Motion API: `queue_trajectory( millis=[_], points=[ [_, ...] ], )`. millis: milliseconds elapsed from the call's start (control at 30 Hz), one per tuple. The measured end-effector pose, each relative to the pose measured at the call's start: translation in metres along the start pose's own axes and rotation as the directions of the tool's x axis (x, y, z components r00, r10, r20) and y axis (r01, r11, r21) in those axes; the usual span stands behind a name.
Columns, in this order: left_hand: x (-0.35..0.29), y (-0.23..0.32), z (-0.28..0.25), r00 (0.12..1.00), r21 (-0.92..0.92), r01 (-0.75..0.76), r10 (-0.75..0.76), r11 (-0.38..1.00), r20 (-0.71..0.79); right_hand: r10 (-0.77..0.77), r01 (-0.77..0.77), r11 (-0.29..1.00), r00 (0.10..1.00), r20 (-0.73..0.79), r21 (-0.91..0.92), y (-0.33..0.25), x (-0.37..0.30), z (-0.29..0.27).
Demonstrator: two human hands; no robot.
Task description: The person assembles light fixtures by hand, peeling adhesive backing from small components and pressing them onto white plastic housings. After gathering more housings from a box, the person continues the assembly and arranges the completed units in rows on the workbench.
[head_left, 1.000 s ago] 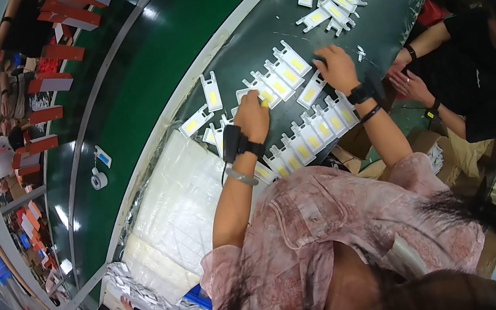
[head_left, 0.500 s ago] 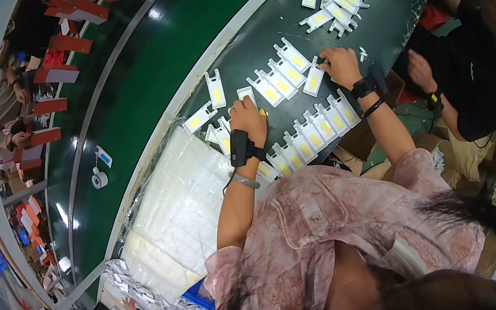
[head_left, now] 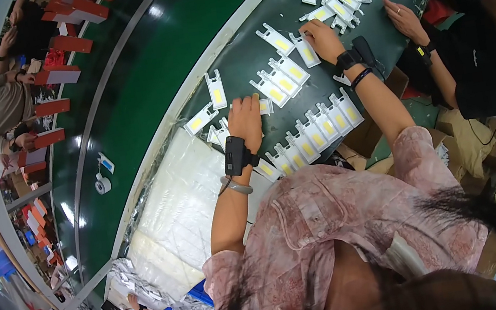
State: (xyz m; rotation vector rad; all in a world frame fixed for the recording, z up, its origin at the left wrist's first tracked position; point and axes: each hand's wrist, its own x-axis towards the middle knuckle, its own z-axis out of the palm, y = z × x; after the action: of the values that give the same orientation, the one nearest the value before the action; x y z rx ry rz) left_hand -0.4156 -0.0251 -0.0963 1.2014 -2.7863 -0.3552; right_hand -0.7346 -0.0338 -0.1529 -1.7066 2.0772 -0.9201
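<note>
My left hand [head_left: 246, 123] is palm-down on the dark table with its fingers curled over a white plastic part [head_left: 266, 107]; part of its yellow patch shows beside the fingertips. Farther right, my right hand [head_left: 324, 41] pinches the upper end of another two-pronged white part [head_left: 305, 51] with a yellow patch. Touching or close to that piece is a tilted loose part [head_left: 275, 40]. A short row of matching parts [head_left: 283, 78] lies between my hands. Nearer me a longer overlapping row [head_left: 315, 134] runs along the table edge.
Several loose parts [head_left: 212, 89] lie left of my left hand. A heap of them [head_left: 339, 5] is at the far right. Plastic-wrapped white sheets [head_left: 166, 206] cover the near left. Beyond the rim runs a green belt [head_left: 137, 56]. A co-worker's hand [head_left: 405, 20] reaches in from the right.
My right hand has moved away and left with its part. One part has left the short row and lies farther back. My left hand's part has turned sideways. The co-worker's hand has moved over the table.
</note>
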Motion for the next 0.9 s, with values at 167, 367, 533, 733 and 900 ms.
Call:
queue_trajectory(
  millis=[167,367,533,733,900],
  points=[
    [-0.002,-0.013,0.015,0.971,-0.186,-0.238,0.233,0.953,-0.045,-0.257,0.261,0.965,0.961,0.103,-0.027,-0.023,0.003,0.003],
    [-0.015,0.020,0.031,0.998,-0.228,0.030,-0.043,0.973,-0.051,-0.294,0.346,0.914,0.925,0.242,-0.213,-0.026,-0.023,0.004],
    [-0.020,0.036,0.038,0.993,-0.391,0.011,-0.055,0.920,-0.101,-0.304,0.342,0.936,0.906,0.293,-0.084,-0.013,-0.042,-0.012],
    [-0.018,0.032,0.047,0.998,-0.159,-0.021,0.013,0.987,-0.055,-0.271,0.306,0.950,0.909,0.316,-0.066,-0.021,-0.068,-0.029],
    [0.003,0.049,0.032,0.994,-0.221,-0.027,0.003,0.975,-0.110,-0.147,0.173,0.970,0.977,0.157,-0.172,-0.026,-0.082,-0.044]
  ],
)
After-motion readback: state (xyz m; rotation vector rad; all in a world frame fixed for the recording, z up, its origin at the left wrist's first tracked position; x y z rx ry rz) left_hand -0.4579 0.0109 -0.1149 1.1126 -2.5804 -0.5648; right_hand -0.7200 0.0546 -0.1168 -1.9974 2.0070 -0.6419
